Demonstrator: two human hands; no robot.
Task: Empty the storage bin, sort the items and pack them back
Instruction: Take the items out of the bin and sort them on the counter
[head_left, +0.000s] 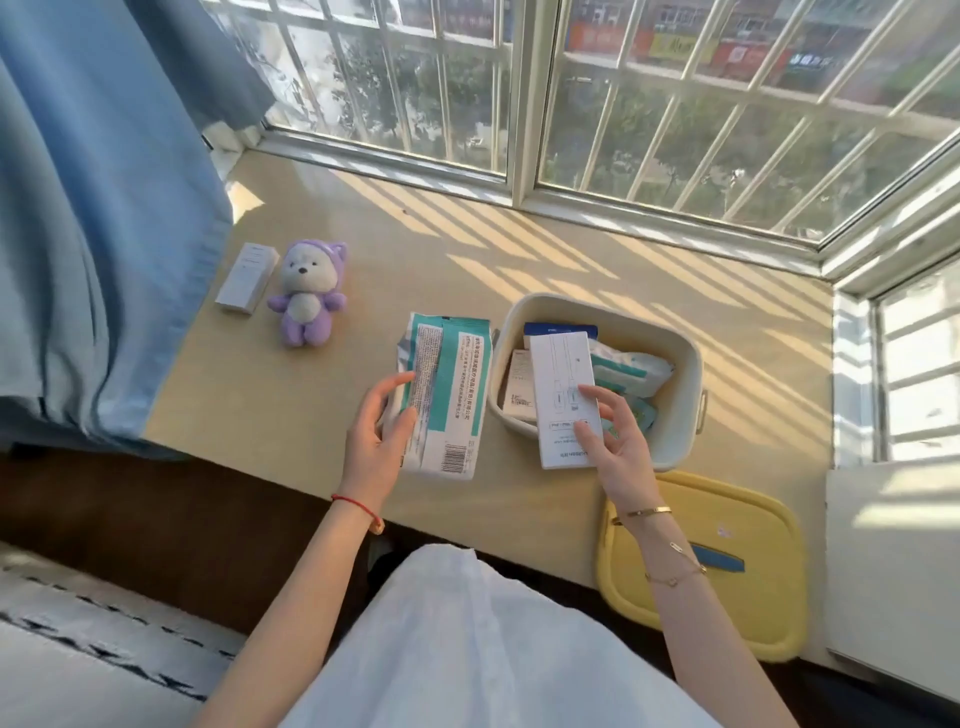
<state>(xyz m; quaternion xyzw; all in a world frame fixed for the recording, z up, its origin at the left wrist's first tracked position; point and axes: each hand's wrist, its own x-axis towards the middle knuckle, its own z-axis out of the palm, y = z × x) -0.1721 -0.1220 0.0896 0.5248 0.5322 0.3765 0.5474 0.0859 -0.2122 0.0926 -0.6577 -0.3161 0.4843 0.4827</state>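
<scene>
Left hand (378, 435) grips teal wipes pack (448, 395); right hand (618, 441) pinches white cable box (565, 400) over cream bin (680, 364), hiding items beneath; print unreadable.

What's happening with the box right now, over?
Left hand grips wipes pack. Right hand holds white box over bin. Bin part full. Nothing blocking.

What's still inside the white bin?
In the white bin you can see a blue box, a small beige box and teal-and-white soft packs. The flat white box held by the right hand covers whatever lies under it.
</scene>
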